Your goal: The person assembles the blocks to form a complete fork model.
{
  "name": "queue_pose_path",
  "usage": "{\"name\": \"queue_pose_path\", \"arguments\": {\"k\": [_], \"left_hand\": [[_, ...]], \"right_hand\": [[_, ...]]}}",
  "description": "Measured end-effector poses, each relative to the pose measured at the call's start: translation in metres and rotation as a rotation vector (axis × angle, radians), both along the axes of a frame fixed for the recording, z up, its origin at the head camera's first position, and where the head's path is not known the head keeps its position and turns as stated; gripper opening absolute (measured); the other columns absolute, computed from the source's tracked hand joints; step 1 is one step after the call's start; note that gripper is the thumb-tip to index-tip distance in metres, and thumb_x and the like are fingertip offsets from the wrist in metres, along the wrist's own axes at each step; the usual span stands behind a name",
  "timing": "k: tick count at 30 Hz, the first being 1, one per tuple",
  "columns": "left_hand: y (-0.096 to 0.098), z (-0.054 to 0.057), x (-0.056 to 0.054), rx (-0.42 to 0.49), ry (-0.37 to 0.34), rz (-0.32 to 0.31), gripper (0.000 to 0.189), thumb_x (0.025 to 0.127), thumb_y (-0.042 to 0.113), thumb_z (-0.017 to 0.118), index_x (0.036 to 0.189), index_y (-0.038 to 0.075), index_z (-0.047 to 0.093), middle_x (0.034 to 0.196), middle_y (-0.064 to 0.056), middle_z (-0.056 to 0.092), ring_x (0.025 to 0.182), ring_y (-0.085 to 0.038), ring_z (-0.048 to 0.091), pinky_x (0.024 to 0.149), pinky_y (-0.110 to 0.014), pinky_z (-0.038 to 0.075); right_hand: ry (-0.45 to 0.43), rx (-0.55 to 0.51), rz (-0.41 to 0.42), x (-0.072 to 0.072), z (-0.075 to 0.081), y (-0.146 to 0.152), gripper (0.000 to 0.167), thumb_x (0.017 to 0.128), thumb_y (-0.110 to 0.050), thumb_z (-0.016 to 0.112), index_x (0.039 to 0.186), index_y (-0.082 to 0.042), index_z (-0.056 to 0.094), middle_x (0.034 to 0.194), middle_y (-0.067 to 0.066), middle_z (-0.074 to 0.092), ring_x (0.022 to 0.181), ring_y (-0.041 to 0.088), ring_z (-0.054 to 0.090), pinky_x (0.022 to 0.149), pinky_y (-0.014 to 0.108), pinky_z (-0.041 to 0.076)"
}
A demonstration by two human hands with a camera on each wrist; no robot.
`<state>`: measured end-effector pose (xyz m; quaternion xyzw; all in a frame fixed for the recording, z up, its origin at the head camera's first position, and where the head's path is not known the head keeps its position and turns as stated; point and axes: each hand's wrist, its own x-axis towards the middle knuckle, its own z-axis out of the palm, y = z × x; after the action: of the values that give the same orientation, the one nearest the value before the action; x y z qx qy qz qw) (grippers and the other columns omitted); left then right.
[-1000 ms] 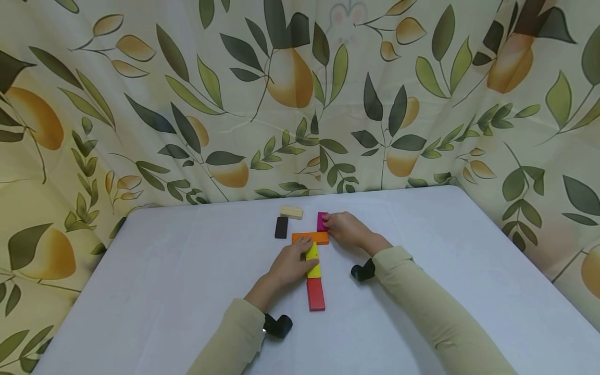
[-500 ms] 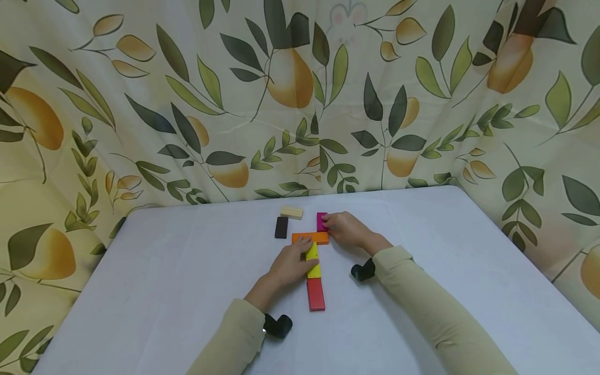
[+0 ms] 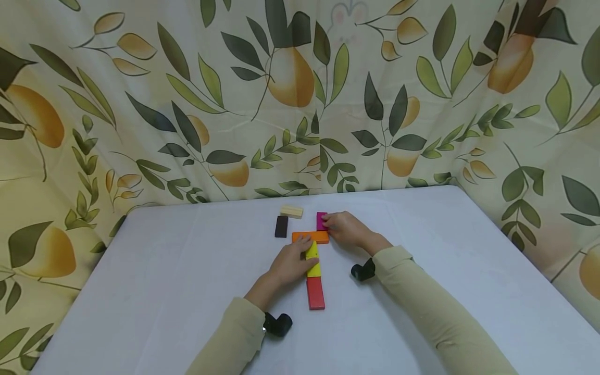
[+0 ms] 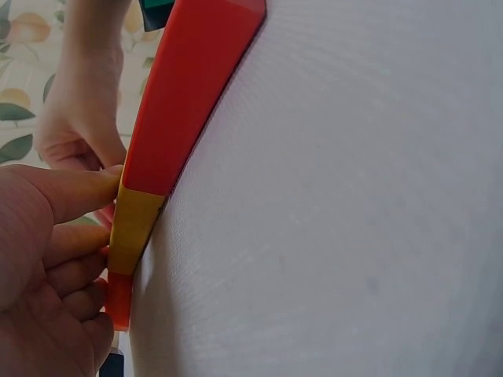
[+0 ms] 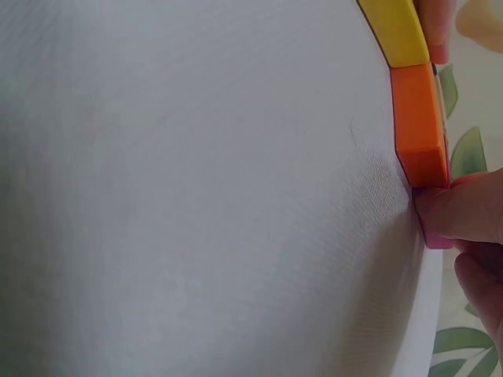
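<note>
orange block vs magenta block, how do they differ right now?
Colour: the orange block is orange, the magenta block a deep pink.
Pose: in the head view, the orange block lies crosswise, while the magenta block points away from the person.
Neighbours: the orange block meets the yellow block; the magenta block does not.
Grip: the right hand holds the magenta block, not the orange block.
Shared: both rest on the table.

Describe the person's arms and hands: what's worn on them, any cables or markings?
Both arms wear plain khaki sleeves: left sleeve, right sleeve. The head view shows rounded, black cameras at both wrists. Left hand and right hand are gloveless. No cables or markings show.
</note>
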<state>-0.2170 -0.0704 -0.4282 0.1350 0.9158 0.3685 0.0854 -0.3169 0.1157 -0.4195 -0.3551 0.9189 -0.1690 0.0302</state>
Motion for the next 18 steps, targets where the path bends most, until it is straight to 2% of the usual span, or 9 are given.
{"name": "queue_pose_path", "arguments": {"k": [18], "left_hand": [[0.0004, -0.0047, -0.0015, 0.019, 0.003, 0.004, 0.055, 0.088, 0.028, 0.062, 0.136, 0.006, 0.044, 0.142, -0.001, 0.038, 0.135, -0.018, 0.024, 0.105, -0.036, 0.028]], "right_hand": [[0.000, -0.009, -0.018, 0.0029, -0.0008, 0.0005, 0.028, 0.081, -0.002, 0.067, 0.109, 0.001, 0.066, 0.118, 0.013, 0.060, 0.112, 0.029, 0.053, 0.094, 0.040, 0.041]]}}
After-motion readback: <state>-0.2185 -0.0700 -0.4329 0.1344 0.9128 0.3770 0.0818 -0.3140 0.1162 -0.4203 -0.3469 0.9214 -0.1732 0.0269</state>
